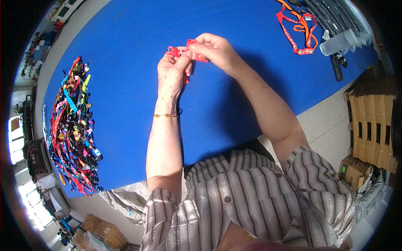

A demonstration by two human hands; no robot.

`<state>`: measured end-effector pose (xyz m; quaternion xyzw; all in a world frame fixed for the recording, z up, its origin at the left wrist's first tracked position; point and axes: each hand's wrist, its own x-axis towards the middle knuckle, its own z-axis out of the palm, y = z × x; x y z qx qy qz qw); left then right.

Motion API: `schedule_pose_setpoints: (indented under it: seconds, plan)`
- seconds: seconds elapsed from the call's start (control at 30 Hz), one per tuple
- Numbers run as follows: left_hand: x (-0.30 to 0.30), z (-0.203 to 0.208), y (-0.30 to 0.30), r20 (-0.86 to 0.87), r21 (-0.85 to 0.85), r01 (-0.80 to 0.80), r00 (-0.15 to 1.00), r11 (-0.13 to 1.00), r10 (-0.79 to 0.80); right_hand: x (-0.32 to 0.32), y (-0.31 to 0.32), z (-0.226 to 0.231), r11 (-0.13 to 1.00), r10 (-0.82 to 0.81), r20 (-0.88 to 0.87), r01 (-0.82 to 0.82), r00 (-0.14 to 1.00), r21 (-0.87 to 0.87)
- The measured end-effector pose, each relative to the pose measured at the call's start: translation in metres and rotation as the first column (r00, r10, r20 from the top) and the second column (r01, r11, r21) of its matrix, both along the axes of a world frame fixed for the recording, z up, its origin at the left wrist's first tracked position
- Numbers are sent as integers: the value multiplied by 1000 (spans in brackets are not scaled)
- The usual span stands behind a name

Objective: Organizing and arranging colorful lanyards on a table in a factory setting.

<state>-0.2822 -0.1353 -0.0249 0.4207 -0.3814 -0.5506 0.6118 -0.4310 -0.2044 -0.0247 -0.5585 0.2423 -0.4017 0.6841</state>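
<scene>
Between my two hands, above the blue table (138, 25), is a red patterned ribbon strap (201, 57). My left hand (173, 69) pinches one part of it between thumb and fingers, and a bit of red shows below that palm. Close against it on the right, my right hand (215, 51) grips the strap too, with a small loop of red rising at its fingertips. The fingers hide much of the strap, so its full length cannot be seen.
A long heap of colourful straps (73, 125) lies along the table's left side. Red and orange straps (299, 50), a translucent plastic cup (338, 42) and a black-handled tool (336, 67) lie at the far right, beside bundled black strips (331, 19). Stacked cardboard (372, 125) stands off the right edge.
</scene>
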Motion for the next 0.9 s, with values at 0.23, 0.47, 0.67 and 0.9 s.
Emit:
schedule_pose_setpoints:
  seconds: [0.23, 0.47, 0.67, 0.9]
  plan:
    - [-2, 4, 0, -76, 9, 8, 997, 1000, -7, 1, 1, -6, 997, -75, -37, 76, 996, 3]
    - [0, 6, 2, -22, 38, 1, 1000, 999, 0, 0, -1, -5, 986, -168, -52, 166, 984, -31]
    - [5, 3, 2, -21, 75, -27, 999, 997, 29, 1, -5, -6, 998, -59, -42, 58, 997, -17]
    - [2, 0, 1, -132, 10, -23, 991, 1000, 24, 2, -2, -4, 998, -64, -28, 63, 998, -23]
